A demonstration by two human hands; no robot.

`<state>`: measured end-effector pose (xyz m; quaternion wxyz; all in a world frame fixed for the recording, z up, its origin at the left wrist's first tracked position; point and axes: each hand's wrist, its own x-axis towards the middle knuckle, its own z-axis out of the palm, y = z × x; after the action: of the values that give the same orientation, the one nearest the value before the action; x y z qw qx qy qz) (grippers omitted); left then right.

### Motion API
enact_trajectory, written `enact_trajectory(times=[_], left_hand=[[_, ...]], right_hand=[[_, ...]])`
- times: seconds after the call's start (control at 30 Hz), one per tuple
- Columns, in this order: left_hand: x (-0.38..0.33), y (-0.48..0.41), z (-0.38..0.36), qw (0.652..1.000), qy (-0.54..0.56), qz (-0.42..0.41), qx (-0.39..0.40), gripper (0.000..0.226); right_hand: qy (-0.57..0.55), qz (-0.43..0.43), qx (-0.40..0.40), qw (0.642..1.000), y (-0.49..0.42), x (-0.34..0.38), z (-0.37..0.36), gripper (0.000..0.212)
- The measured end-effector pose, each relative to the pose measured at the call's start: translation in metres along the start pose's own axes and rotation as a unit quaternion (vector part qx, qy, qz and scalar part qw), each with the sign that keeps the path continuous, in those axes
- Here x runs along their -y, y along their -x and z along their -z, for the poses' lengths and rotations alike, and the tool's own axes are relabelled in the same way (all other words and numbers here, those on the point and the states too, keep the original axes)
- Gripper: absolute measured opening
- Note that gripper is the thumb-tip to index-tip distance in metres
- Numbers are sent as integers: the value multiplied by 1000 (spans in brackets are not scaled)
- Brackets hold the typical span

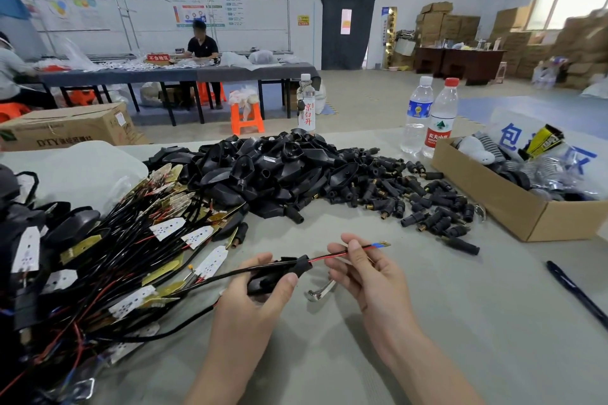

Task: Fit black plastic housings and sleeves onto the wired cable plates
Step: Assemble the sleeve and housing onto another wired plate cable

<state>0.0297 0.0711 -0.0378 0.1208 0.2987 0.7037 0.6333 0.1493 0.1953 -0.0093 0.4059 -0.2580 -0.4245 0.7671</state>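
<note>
My left hand (260, 293) grips a black plastic housing (279, 273) low in the middle of the table. A red and black wire (335, 255) runs out of the housing's narrow end to the right. My right hand (362, 268) pinches that wire, whose blue and brass tips (381, 244) stick out past my fingers. A black cable trails from the housing left into a tangle of wired cable plates (108, 256). Behind lie a heap of black housings (273, 168) and a spread of black sleeves (411, 204).
An open cardboard box (513, 204) holding bagged parts stands at the right. Three water bottles (427, 115) stand at the table's far edge. A black pen (575, 293) lies at the right, a small metal clip (320, 291) between my hands. Other people work at a far table.
</note>
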Motion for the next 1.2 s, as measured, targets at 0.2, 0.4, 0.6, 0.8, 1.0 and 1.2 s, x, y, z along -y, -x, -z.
enact_trajectory(times=[0.2, 0.4, 0.6, 0.8, 1.0, 1.2], left_hand=[[-5, 1, 1, 1000, 20, -3, -23, 30], [-8, 0, 0, 999, 41, -12, -33, 30], [-8, 3, -1, 999, 15, -45, 3, 18], [-14, 0, 8, 989, 141, 23, -31, 37], [-13, -1, 7, 994, 102, 2, -25, 27], [-17, 2, 5, 998, 52, -37, 3, 10]], right_hand=[[74, 39, -4, 997, 0, -2, 0, 19], [-25, -31, 5, 999, 2, -12, -6, 24], [-4, -70, 52, 996, 8, -24, -16, 16], [-19, -59, 16, 998, 5, -19, -13, 15], [-81, -106, 35, 990, 8, -19, -19, 18], [-76, -86, 61, 992, 10, -22, -20, 25]])
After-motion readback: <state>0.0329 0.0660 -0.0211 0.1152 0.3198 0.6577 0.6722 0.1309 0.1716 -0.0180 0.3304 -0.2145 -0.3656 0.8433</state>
